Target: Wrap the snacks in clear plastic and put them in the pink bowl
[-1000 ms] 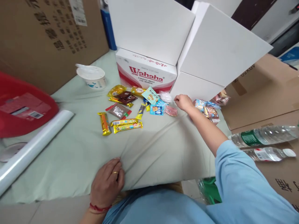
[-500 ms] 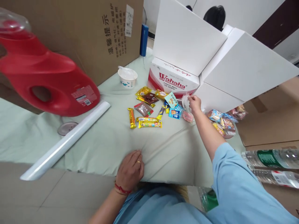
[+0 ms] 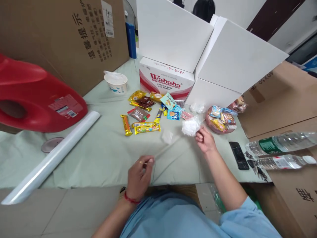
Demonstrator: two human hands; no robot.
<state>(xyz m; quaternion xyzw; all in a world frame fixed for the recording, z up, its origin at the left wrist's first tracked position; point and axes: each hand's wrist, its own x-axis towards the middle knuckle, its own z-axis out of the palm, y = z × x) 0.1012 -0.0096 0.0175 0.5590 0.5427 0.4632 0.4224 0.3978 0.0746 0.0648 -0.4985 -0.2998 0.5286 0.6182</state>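
Note:
My right hand (image 3: 205, 138) pinches a wad of crumpled clear plastic (image 3: 191, 126) over the table, near the wrapped snacks. Closer to the front edge, the fingers of my left hand (image 3: 140, 175) are closed on the end of a thin pale strip (image 3: 166, 147); it slants up towards the wad, and I cannot tell whether they join. A small clear plastic piece (image 3: 167, 136) shows beside the strip. Behind lie yellow snack bars (image 3: 147, 129), a brown packet (image 3: 139, 113) and a blue packet (image 3: 173, 114). More crumpled clear plastic (image 3: 197, 107) rests by the white box.
A round tray (image 3: 210, 127) of snacks stands right, with a phone (image 3: 239, 155), keys (image 3: 257, 170) and water bottles (image 3: 284, 143) beyond. At left are a red jug (image 3: 44, 96), a white roll (image 3: 54, 155) and a paper bowl (image 3: 116, 84). A Wahaba carton (image 3: 165, 81) stands behind.
My right hand has drawn back from beside the carton with the clear plastic. My left hand, formerly resting on the table, now pinches the pale strip. The view has shifted right.

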